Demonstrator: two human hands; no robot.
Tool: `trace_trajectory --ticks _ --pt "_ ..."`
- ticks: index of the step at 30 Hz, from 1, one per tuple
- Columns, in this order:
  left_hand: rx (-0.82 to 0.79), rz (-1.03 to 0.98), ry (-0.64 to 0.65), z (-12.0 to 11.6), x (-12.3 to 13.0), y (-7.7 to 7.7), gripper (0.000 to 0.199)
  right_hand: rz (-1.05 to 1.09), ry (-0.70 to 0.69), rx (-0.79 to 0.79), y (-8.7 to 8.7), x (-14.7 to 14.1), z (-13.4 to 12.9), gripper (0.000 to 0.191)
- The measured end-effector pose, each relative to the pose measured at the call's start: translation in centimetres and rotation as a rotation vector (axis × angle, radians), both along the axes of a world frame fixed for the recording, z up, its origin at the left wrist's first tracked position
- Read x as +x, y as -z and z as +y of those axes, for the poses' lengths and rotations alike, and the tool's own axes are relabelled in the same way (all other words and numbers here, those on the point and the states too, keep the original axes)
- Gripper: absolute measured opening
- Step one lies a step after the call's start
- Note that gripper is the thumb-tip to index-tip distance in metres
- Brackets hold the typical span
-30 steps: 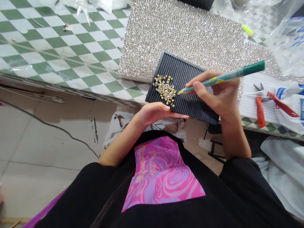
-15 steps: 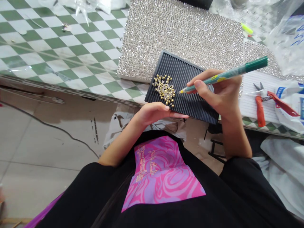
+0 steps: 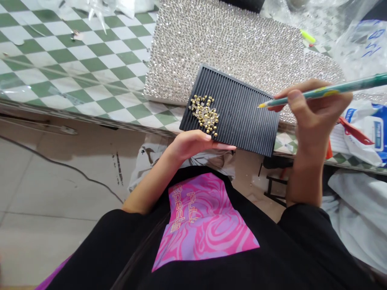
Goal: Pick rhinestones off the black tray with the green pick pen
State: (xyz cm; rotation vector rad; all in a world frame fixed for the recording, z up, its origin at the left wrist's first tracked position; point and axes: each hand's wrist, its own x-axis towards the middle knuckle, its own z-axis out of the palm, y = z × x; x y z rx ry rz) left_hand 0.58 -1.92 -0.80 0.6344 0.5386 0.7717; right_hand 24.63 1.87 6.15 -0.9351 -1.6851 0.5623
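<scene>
My left hand [image 3: 193, 145] grips the near edge of a black ridged tray [image 3: 242, 117], thumb on top and fingers beneath. Gold-backed and clear rhinestones [image 3: 205, 114] lie in a loose heap on the tray's left half. In my right hand [image 3: 314, 106] is a green pencil-like pen [image 3: 335, 88] with a yellow tip, pinched between thumb and fingers. That tip hovers over the right part of the tray; whether a stone sits on it I cannot tell. Behind the tray lies a panel [image 3: 223, 40] covered in sparkling rhinestones.
A green-and-white checked cloth [image 3: 90, 64] covers the table. To the right are a blue-and-white packet [image 3: 369, 129], partly hidden red-handled pliers [image 3: 356, 131] and clear plastic bags [image 3: 353, 52]. A neon-yellow stick [image 3: 307, 36] rests by the panel's far right corner.
My right hand has moved right with the pen, taking its tip from beside the rhinestone heap towards the tray's right side. My left hand keeps its hold on the tray.
</scene>
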Motion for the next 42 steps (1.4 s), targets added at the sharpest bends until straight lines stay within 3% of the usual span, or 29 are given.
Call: trace_trajectory --ticks 6,9,11,17,30,42 --pt "0.023 0.068 0.014 -0.1 -0.3 0.5 0.019 0.011 0.265 0.108 2.1 7.1 0.0 0.011" --pt "-0.011 0.036 -0.067 -0.2 -0.3 0.4 0.007 0.032 0.364 0.124 3.2 9.3 -0.2 0.011" --pt "-0.024 0.036 -0.124 -0.2 -0.2 0.3 0.011 0.045 0.406 0.118 3.6 9.9 -0.4 0.011" --pt "-0.057 0.126 -0.150 -0.2 -0.1 0.0 0.014 -0.038 0.431 0.017 3.5 9.8 -1.0 0.012" --pt "-0.060 0.034 -0.116 -0.2 -0.2 0.4 0.020 -0.137 0.481 -0.042 3.5 9.8 -0.7 0.013" --pt "-0.041 0.072 -0.113 -0.2 -0.3 0.2 0.020 -0.132 0.456 -0.009 3.3 9.5 -1.0 0.013"
